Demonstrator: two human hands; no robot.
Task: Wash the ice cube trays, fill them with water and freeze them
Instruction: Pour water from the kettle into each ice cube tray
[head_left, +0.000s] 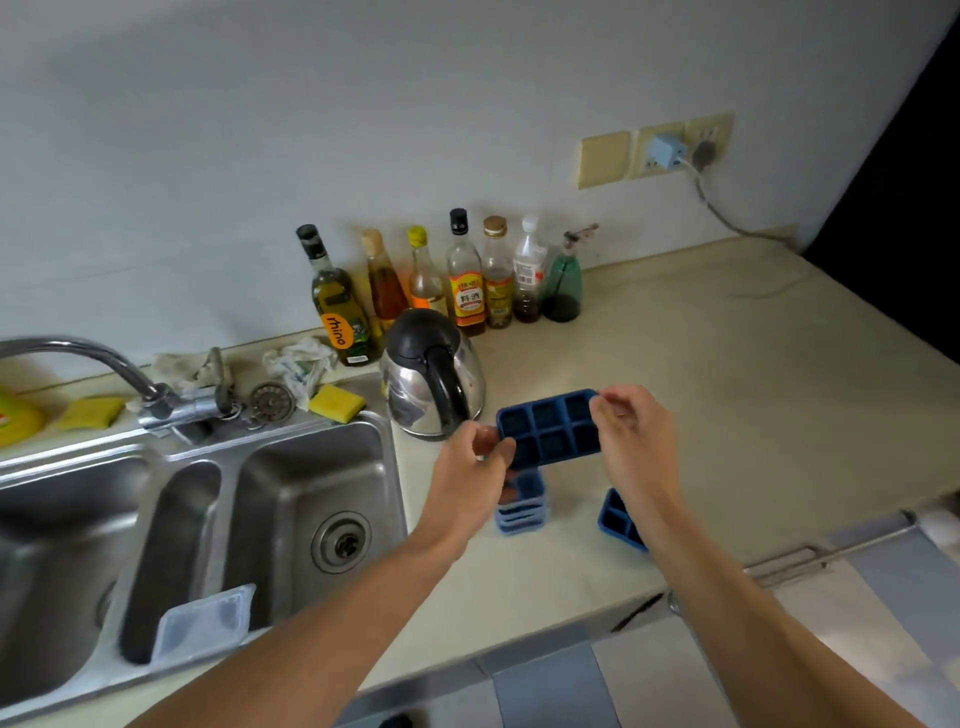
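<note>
The left hand (475, 457) and right hand (636, 431) each pinch one end of the tray (550, 428) with curled fingers. Its long axis runs left to right, cells facing up: dark blue, two rows of three square cells. It hangs above the counter (727, 389), over a stack (522, 506) of paler trays.

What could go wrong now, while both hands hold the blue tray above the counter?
1. The left hand and right hand pinch only the ends of the dark blue six-cell ice cube tray; this light grip might slip, dropping it on the stack of blue trays below.
2. The shiny steel kettle with black handle stands close behind; a swing toward the steel sink might knock it.
</note>
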